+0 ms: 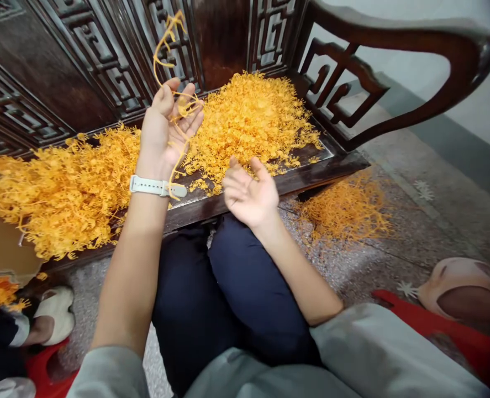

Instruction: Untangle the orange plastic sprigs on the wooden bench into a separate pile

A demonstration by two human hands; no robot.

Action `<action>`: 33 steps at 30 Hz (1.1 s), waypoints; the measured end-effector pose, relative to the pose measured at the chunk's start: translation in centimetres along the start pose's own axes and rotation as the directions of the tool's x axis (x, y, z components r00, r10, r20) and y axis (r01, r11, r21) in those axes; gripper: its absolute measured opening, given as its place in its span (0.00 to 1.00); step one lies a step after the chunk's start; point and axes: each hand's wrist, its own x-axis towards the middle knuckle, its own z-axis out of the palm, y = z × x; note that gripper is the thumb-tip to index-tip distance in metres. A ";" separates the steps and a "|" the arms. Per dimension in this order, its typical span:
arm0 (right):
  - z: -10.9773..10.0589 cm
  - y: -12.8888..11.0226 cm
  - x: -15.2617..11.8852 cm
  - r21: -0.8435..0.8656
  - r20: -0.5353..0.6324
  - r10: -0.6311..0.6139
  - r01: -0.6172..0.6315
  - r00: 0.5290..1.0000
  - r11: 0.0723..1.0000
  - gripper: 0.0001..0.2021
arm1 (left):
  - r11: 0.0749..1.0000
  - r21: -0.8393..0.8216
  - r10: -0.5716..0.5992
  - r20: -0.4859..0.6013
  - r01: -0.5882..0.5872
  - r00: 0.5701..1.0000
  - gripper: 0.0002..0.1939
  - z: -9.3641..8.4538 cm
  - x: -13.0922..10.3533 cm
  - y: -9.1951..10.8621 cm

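My left hand (176, 119), palm up and wearing a pale watch strap, holds a thin branching yellow-orange plastic strip (157, 61). The strip rises above the thumb, and its lower end hangs over the wrist. A small orange piece (184, 110) with thin legs shows at the fingers. My right hand (248, 190) is palm up with fingers apart and slightly bent, with nothing visible in it. It is at the front edge of a heap of small orange leggy plastic pieces (253, 110). Left of my left wrist lies another heap of larger, tangled orange pieces (74, 188).
Both heaps lie on a dark carved wooden bench (228, 47) with a curved armrest (472, 55) at right. Thin orange strips (348, 210) are piled on the floor. A cardboard box (4, 243) is at left, near another person's shoe (56, 312). Red plastic (443, 326) shows at lower right.
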 end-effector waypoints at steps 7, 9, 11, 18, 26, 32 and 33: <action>1.4 1.5 -0.1 0.066 -0.186 -0.021 0.034 0.982 0.997 0.15 | 0.964 0.253 -0.148 0.253 0.082 0.956 0.03 2.1 -1.6 -1.3; 1.6 1.6 0.0 0.027 -0.163 -0.037 0.042 0.986 0.999 0.18 | 0.937 0.343 -0.184 0.340 0.060 0.922 0.07 3.1 -2.5 -1.6; 1.5 1.8 0.3 0.018 -0.159 -0.062 0.066 0.985 0.998 0.18 | 0.895 0.444 -0.253 0.441 0.035 0.861 0.10 3.8 -3.2 -1.8; 1.6 2.3 -1.0 -0.171 -0.028 -0.177 0.170 0.984 0.971 0.17 | 0.840 0.533 -0.137 0.389 -0.101 0.911 0.12 4.7 -3.6 -1.9; 4.7 2.7 -4.0 -0.539 0.840 0.542 0.105 -0.007 0.836 0.12 | 0.969 0.240 -0.085 0.070 0.066 0.994 0.08 0.4 0.2 -1.7; 2.8 1.2 -3.9 -0.186 0.748 0.229 -0.135 0.622 0.973 0.24 | 0.980 0.179 -0.115 0.174 0.083 0.978 0.04 -1.5 0.5 -2.0; 2.6 1.0 -3.4 -0.129 0.567 0.165 -0.110 0.807 0.985 0.24 | 0.981 0.178 -0.106 0.188 0.072 0.976 0.05 -1.7 0.5 -1.9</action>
